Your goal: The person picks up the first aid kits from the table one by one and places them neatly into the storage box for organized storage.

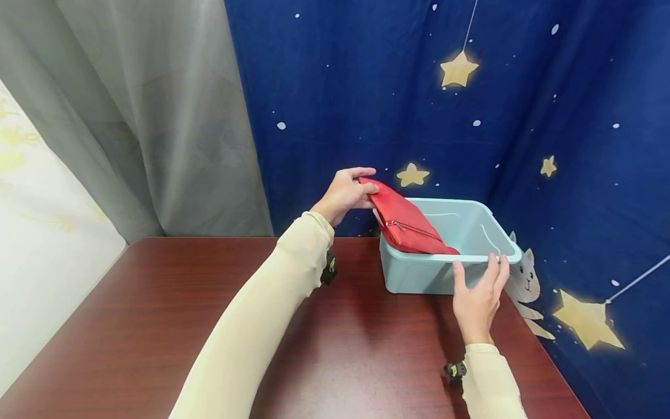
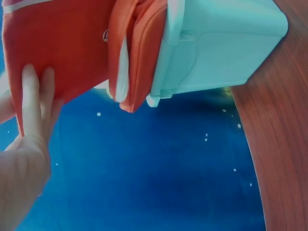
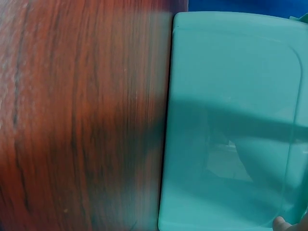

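In the head view, my left hand (image 1: 347, 191) pinches the upper left end of a red zippered bag (image 1: 400, 218), thumb on the near face. The bag slants down to the right, its lower end over the left part of a light blue plastic bin (image 1: 424, 276). A folded red part with a white edge (image 2: 123, 72) shows beside the bin in the left wrist view. At the bin's near right rim is my right hand (image 1: 477, 305), fingers at the rim and thumb against the outer wall. Only a thumb tip (image 3: 281, 224) appears in the right wrist view.
The bin stands near the far right of a dark red wooden table (image 1: 157, 326). Behind hang a blue curtain with stars (image 1: 340, 87) and a grey curtain (image 1: 173, 116). The table's right edge runs close to the right forearm.
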Demonstrator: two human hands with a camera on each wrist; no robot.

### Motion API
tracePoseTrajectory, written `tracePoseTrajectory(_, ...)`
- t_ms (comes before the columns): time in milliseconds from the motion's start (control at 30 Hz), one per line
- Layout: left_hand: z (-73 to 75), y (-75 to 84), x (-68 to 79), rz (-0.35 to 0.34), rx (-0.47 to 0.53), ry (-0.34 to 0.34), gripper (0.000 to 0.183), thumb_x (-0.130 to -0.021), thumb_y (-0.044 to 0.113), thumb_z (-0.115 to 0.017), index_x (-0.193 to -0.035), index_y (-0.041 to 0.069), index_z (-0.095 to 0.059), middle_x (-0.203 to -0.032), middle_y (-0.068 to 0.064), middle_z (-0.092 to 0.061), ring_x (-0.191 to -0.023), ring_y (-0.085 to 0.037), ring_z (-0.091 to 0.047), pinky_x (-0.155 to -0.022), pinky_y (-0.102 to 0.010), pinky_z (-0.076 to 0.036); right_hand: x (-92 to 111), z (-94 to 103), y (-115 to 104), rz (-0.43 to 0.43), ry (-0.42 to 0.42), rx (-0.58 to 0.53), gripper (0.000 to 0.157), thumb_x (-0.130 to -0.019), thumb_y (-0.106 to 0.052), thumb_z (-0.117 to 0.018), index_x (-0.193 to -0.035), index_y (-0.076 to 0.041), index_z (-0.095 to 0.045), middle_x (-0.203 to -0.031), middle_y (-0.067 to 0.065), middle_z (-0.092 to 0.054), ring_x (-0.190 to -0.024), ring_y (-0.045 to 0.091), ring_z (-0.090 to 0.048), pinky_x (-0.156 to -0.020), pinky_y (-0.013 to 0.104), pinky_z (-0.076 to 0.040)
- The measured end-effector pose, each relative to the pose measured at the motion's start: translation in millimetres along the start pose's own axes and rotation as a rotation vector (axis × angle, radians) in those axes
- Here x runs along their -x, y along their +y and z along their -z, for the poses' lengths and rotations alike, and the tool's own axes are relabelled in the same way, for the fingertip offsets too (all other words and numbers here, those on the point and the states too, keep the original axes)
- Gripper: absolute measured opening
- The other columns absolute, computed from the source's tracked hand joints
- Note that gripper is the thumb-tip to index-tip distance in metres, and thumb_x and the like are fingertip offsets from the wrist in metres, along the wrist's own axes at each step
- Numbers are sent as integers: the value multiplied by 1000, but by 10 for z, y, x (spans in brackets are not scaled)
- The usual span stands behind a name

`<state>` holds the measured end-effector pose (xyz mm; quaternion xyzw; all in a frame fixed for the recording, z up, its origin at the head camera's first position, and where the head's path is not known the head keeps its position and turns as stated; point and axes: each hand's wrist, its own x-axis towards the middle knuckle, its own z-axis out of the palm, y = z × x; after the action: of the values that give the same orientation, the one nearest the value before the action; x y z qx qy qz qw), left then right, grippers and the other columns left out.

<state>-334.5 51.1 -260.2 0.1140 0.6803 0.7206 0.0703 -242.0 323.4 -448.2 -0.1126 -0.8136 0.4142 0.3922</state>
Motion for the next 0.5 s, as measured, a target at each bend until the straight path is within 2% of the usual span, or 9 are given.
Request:
tracePoseTrajectory(133,25,4,21,9,22,-2,50,-93,-5,-62,-141,1,-52,-116,-22,-67,-94,-32,-72,-84,-40,-58,-2,-6,-16,-5,-3,3,76,-94,-45,-64,-155,-15,-30,-164,2,-15,-144,30,-29,-107,64,-33)
tracePoseTrajectory(267,59,-4,33,7,23,-13,49,-94,-4,-62,-142,1,-51,-118,-22,-67,-96,-31,-72,-83,-37,-58,-4,-9,-29,-5,3,9,76,-94,-45,-65,-155,-14,-31,-163,3,-15,-144,31,-30,-106,64,-34)
tracePoseTrajectory(500,122,-64,39,6,17,-31,49,-94,0,-63,-141,3,-52,-121,-23,-65,-113,-37,-65,-81,-38,-59,14,-15,-45,-8,1,9,76,-95,-43,-65,-155,-13,-31,-163,3,-15,-145,30,-28,-106,64,-33)
